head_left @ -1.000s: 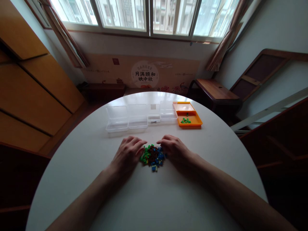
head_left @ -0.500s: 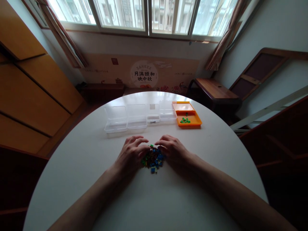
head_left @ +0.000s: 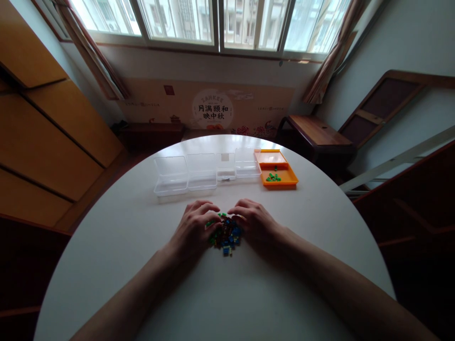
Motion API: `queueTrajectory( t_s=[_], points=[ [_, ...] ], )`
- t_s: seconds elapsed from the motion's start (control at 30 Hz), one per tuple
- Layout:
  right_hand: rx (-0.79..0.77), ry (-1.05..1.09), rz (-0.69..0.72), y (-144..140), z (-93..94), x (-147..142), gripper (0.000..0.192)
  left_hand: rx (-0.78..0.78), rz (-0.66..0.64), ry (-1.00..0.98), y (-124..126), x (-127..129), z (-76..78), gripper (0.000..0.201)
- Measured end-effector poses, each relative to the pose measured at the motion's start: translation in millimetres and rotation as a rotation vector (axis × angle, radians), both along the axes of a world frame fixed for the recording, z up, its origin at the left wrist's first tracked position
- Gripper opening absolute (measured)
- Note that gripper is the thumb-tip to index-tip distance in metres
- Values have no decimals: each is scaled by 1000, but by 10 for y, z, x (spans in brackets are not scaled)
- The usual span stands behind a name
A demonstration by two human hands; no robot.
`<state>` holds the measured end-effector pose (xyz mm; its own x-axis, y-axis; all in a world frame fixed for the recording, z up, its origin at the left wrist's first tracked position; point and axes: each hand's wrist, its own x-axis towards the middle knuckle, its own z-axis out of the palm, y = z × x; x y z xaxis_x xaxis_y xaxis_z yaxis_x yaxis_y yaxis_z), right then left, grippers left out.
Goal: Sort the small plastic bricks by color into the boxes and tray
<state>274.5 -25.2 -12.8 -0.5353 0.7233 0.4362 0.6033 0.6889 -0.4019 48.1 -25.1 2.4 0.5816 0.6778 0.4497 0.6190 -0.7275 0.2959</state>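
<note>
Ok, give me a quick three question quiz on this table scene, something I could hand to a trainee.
1. True or false: the orange tray already holds a few green pieces.
2. Multiple choice: the pile of small coloured blocks lies A) inside a clear box, B) on the white table between the left hand and right hand, C) in the orange tray.
3. Fill in: the clear plastic boxes stand in a row to the ___ of the orange tray, as the camera sees it.

Key: 1 true; 2 B; 3 left.
</note>
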Motion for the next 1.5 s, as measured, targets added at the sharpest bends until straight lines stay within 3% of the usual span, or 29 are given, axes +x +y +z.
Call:
queueTrajectory(
  t_s=[0.27,0.53,0.73,1.07,1.5],
  points=[
    [-8,11,12,-4,20,-13,17,13,-26,-22,7,-3,-8,13],
    [-9,82,45,-7,25,-36,12,-153,-28,-184,6,26,31,19],
    [12,110,69,-17,18,-57,10,-176,-50,-195,35,21,-20,15],
    [78,108,107,-6,-18,-58,8,-219,-46,-219,29,47,-7,18],
    [252,109,106,-59,100,-109,20,-253,-51,-278,-8,86,22,22]
  ],
)
